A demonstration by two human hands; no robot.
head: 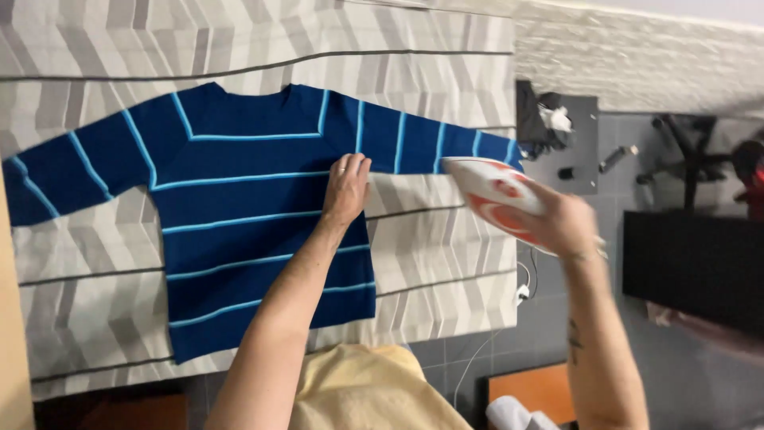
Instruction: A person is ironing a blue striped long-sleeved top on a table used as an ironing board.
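A dark blue sweater (239, 207) with thin light-blue stripes lies spread flat on a grey-and-white chevron-patterned cover (446, 255). My left hand (347, 188) presses flat on the sweater near the right armpit, fingers together, a ring on one finger. My right hand (561, 223) grips a white and orange-red iron (493, 195), held in the air just off the end of the sweater's right sleeve, slightly blurred.
The iron's white cord (521, 291) hangs by the cover's right edge over a grey tiled floor. A dark stand with small objects (557, 131) and a black box (692, 267) stand on the right. A pale yellow cloth (366, 390) lies at the bottom.
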